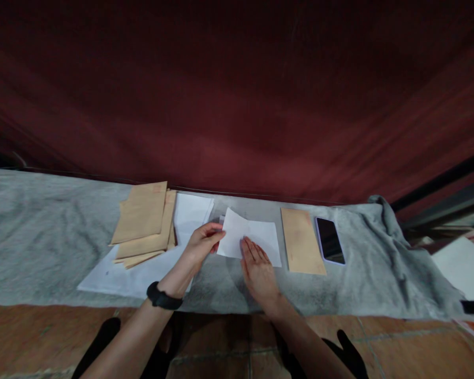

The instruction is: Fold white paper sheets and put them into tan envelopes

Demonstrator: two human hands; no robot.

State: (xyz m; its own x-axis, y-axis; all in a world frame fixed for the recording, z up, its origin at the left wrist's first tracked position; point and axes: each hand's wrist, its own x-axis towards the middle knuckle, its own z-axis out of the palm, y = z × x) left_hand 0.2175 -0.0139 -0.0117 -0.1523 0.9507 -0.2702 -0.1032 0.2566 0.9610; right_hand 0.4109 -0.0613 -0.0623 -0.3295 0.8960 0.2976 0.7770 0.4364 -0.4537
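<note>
A folded sheet of white paper (263, 237) lies on the grey cloth in front of me, its left end lifted a little. My left hand (203, 241), with a dark band on the wrist, pinches that left edge between thumb and fingers. The fingers of my right hand (257, 267) are stretched out flat on the lower middle of the paper. Just to the right lies a single brown envelope (303, 242). A pile of brown envelopes (140, 216) sits to the left, on top of white sheets (142, 279).
A phone (330, 240) with a dark screen lies right of the single envelope. The grey cloth (43, 237) covers the long surface and is bunched at the right. A dark red curtain (237, 105) hangs behind. Tiled floor (209, 342) shows along the near edge.
</note>
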